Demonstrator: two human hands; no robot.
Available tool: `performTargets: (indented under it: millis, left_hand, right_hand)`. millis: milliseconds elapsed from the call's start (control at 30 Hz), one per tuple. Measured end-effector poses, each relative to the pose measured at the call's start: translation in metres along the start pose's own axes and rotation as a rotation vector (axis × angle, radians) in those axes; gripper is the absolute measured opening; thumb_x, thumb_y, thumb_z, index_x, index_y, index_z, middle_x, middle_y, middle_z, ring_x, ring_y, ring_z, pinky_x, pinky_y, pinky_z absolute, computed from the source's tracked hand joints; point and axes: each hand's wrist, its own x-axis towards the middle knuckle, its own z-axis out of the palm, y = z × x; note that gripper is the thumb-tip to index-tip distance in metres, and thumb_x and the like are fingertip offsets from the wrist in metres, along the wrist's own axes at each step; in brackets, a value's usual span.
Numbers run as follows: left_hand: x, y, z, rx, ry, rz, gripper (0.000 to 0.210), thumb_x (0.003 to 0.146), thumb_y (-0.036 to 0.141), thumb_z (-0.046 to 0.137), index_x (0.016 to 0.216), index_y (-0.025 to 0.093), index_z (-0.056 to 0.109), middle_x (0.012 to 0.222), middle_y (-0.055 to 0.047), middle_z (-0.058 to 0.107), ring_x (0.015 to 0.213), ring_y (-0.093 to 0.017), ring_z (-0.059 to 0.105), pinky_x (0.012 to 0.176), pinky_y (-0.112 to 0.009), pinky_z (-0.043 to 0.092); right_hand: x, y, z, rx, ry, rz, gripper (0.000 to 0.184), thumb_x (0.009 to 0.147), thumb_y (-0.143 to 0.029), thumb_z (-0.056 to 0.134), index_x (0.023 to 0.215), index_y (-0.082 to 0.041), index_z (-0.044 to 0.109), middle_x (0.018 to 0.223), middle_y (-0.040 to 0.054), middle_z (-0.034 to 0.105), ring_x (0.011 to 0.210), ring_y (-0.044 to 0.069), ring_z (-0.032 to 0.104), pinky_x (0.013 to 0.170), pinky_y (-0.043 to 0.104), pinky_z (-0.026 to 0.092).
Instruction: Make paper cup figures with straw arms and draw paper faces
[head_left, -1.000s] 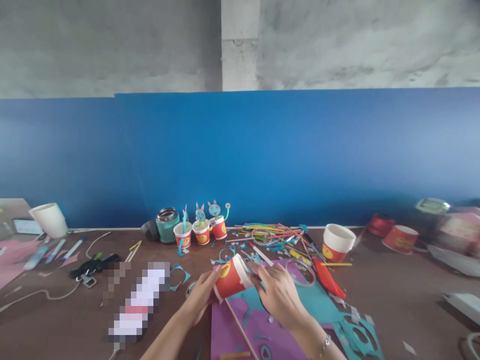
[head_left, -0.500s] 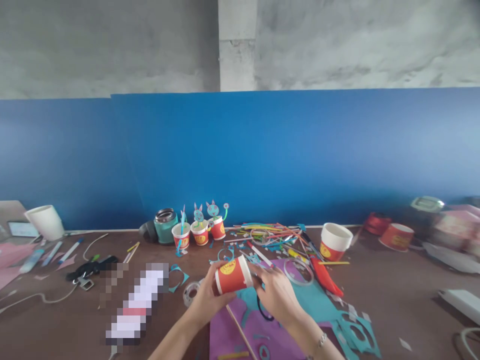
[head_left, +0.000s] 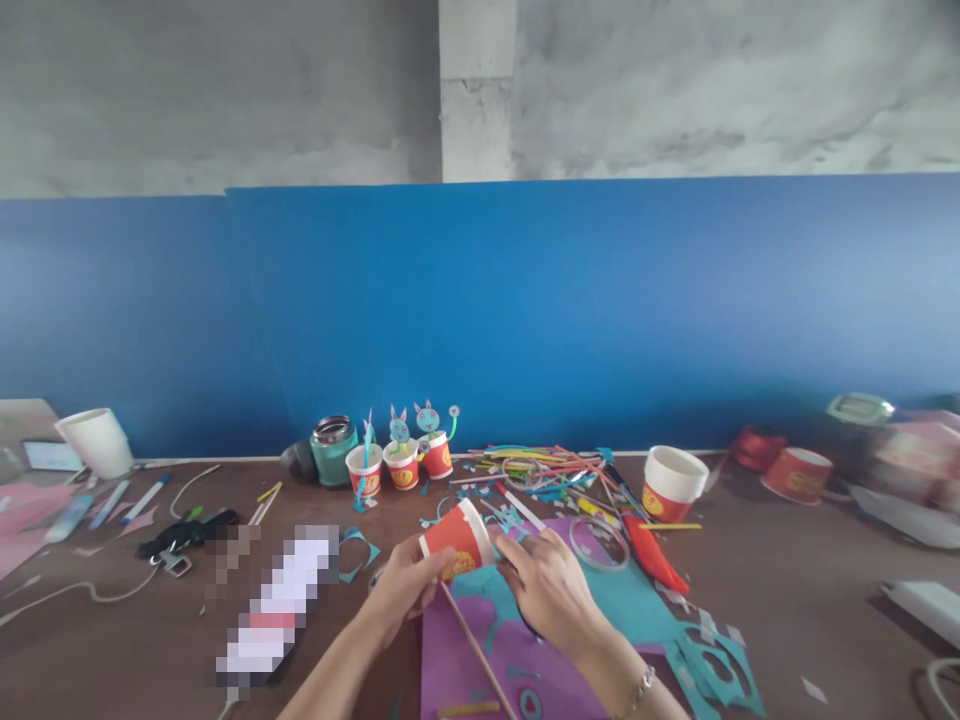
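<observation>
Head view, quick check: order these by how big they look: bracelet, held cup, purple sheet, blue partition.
Largest to smallest:
1. Blue partition
2. Purple sheet, partly covered
3. Held cup
4. Bracelet

The held cup [head_left: 451, 528] is red with a white rim and a yellow emblem. The 3 small cups [head_left: 401, 472] repeat red, white and yellow; the 2 faces [head_left: 427, 418] above are pale blue with pink ears. The large cup [head_left: 673, 486] is white above, red below, yellow-emblemed. The flask [head_left: 335, 457] is teal, silver-rimmed. The table [head_left: 757, 570] is dark brown, the panel [head_left: 487, 320] blue, the wall [head_left: 225, 90] mottled grey. 1 sheet [head_left: 450, 650] is purple, another sheet [head_left: 630, 605] teal. The sticks [head_left: 525, 465] mix yellow, orange and blue. The marker [head_left: 523, 507] is white with a red tip, the paper [head_left: 26, 515] pink, the bracelet [head_left: 645, 684] silver.
</observation>
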Motion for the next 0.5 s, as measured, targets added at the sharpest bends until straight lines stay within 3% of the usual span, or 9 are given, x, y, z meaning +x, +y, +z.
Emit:
performTargets:
  millis: [300, 500]
  left_hand:
    - [-0.0035, 0.0078, 0.0017, 0.039, 0.156, -0.059, 0.049, 0.071, 0.064, 0.056, 0.065, 0.015, 0.053, 0.041, 0.004, 0.05, 0.024, -0.001, 0.026, 0.026, -0.013, 0.013]
    - [-0.0026, 0.0078, -0.0025, 0.003, 0.202, -0.045, 0.049, 0.071, 0.064, 0.054, 0.065, 0.015, 0.054, 0.041, 0.004, 0.051, 0.025, -0.001, 0.027, 0.028, -0.014, 0.011]
  right_hand:
    - [0.0023, -0.0021, -0.0035, 0.118, -0.007, -0.021, 0.028, 0.086, -0.019, 0.053, 0.113, -0.023, 0.06, 0.07, 0.0019, 0.068, 0.069, 0.019, 0.062, 0.071, 0.03, 0.038]
    - [0.0028, -0.0043, -0.005, 0.374, -0.021, 0.125, 0.028, 0.084, -0.023, 0.056, 0.11, -0.025, 0.063, 0.075, 0.0008, 0.071, 0.07, 0.018, 0.064, 0.076, 0.031, 0.041]
